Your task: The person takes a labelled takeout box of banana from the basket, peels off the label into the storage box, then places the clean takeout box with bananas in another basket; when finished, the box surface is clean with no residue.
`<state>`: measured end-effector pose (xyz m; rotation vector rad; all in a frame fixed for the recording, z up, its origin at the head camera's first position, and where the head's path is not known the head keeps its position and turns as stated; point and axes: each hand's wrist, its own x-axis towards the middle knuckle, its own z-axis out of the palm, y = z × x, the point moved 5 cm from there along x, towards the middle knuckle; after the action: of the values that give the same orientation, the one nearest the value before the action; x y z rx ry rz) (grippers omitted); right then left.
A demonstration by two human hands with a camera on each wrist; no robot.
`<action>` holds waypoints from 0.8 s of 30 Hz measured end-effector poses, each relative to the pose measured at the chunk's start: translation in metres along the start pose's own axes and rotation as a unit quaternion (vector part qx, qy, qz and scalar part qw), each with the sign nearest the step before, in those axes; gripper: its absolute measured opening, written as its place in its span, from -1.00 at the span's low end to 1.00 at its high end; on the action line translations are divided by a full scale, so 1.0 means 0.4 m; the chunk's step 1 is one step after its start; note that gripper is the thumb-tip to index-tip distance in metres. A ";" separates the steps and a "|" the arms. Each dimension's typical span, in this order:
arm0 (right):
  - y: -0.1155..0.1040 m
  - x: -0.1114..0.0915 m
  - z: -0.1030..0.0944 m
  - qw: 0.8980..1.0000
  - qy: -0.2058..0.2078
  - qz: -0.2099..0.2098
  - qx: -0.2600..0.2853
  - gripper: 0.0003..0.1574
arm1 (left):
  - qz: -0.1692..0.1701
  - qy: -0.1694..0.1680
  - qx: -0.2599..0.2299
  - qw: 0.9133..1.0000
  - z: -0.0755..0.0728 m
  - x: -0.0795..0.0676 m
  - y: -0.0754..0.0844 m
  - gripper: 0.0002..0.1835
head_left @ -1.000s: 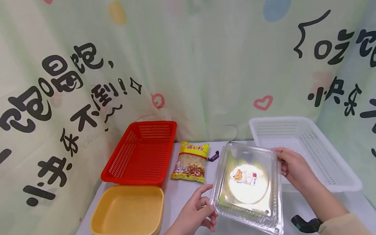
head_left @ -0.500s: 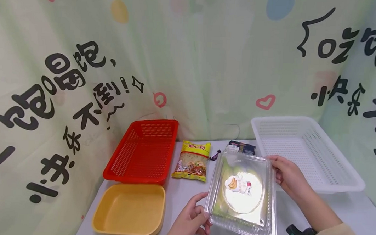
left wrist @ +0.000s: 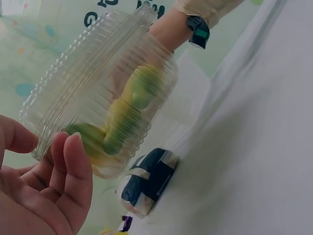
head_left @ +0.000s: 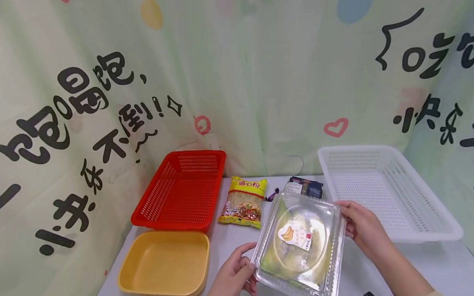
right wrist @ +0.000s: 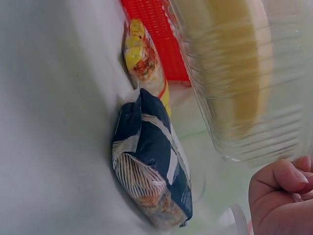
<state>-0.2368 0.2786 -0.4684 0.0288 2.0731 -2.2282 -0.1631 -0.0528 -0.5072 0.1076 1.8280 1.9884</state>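
Both hands hold a clear plastic clamshell box raised over the table and tilted. Its lid bears a white label with a banana picture. Yellow-green fruit shows through the side in the left wrist view. My left hand pinches the rim at the lower left corner between thumb and fingers. At the upper right edge, my right hand grips the rim; part of its fingers is hidden behind the box. Just past the box's far edge lies a dark blue packet.
A red basket and a yellow tub stand on the left. The yellow pasta bag lies mid-table beside a small purple wrapped candy. At the right stands a white basket. A printed curtain hangs behind.
The box, held in both hands, has moved down and left toward the person. The dark blue packet behind it has come into sight.
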 end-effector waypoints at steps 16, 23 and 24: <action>0.016 -0.056 0.034 0.997 -0.034 -0.027 0.059 -0.78 | 0.039 0.069 -0.010 0.997 -0.039 0.012 0.019 -0.59; 0.028 -0.081 0.048 0.996 -0.034 -0.030 0.082 -0.79 | 0.053 0.083 -0.003 0.995 -0.056 0.019 0.024 -0.61; 0.029 -0.084 0.050 0.995 -0.036 -0.033 0.085 -0.79 | 0.057 0.084 -0.003 0.995 -0.058 0.021 0.024 -0.61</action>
<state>-0.2015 0.2599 -0.4759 -0.1067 1.8698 -2.4002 -0.1812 -0.0717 -0.5029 0.0447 1.9584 2.1376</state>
